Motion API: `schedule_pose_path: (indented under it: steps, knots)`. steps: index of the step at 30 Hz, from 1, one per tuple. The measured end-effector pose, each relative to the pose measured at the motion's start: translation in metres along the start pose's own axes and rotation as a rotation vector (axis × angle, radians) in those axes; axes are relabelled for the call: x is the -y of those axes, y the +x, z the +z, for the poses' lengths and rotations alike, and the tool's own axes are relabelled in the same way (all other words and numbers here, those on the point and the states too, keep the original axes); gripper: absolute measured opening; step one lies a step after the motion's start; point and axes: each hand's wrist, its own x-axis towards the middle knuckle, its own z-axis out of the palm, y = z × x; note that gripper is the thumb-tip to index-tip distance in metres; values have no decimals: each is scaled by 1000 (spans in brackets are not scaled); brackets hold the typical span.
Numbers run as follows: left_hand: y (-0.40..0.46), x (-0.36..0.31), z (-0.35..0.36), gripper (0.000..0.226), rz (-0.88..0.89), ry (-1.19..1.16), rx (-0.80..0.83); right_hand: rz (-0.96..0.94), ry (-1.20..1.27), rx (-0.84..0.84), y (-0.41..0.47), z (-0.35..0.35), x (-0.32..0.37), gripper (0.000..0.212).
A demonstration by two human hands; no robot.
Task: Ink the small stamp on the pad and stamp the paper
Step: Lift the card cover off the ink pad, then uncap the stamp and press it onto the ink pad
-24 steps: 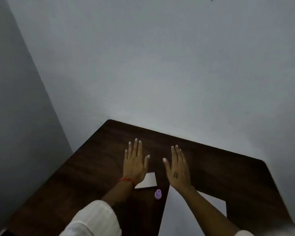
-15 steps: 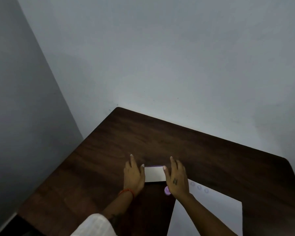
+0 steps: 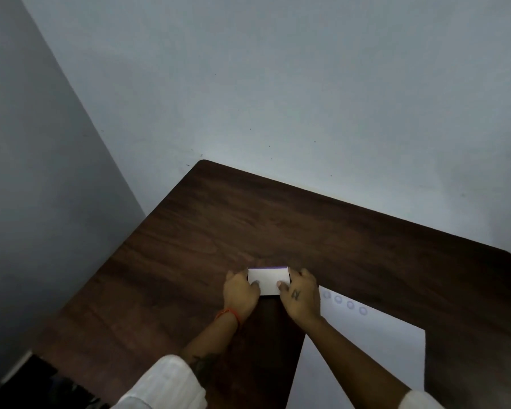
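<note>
a small white rectangular pad [image 3: 268,280] with a thin purple strip along its far edge sits on a dark wood-grain table [image 3: 207,231], near its middle. both hands grip it from the sides. the left hand [image 3: 240,292] wraps its left end, thumb lying on the white top. the right hand [image 3: 301,293] wraps its right end, thumb also pressed on the top; a small dark mark shows on the back of this hand. each hand is closed on the pad. a white paper [image 3: 366,349] lies just right of the pad, partly under the right forearm, with a row of four faint round purple prints [image 3: 344,302] along its far edge. the stamp itself is not visible. an orange band [image 3: 228,314] circles the left wrist.
</note>
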Motion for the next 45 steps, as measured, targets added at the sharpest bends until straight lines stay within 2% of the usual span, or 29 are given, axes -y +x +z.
schedule_pose_path:
  steps: [5, 10, 16, 21, 28, 31, 34, 38, 45]
  knots:
    - [-5, -9, -6, 48, -4, 4, -39, -12, -59, -82, -5, -12, 12, 48]
    - [-27, 0, -20, 52, 21, -43, -119, -71, 55, -148, -29, -16, 24, 48]
    - [-66, 38, -19, 58, -94, -91, -109, -78, 71, 6, -69, 7, 21, 51]
    - [-79, 58, -10, 64, -143, -31, -90, -63, 87, 138, -82, 20, 17, 52]
    - [-77, 65, -4, 69, -125, 48, -109, -69, 99, 216, -84, 18, 13, 47]
    - [-80, 59, -1, 71, -67, 77, -162, -118, 117, 156, -80, 9, 12, 44]
    - [-81, 41, 4, 68, 112, 37, -202, -136, 175, 40, -76, -6, 9, 46]
    - [-77, 9, 19, 62, 319, -41, -124, -89, 178, -112, -68, -22, -3, 42]
    - [-60, -12, 49, 43, 350, 13, 44, -20, 193, -42, -62, -25, -20, 31]
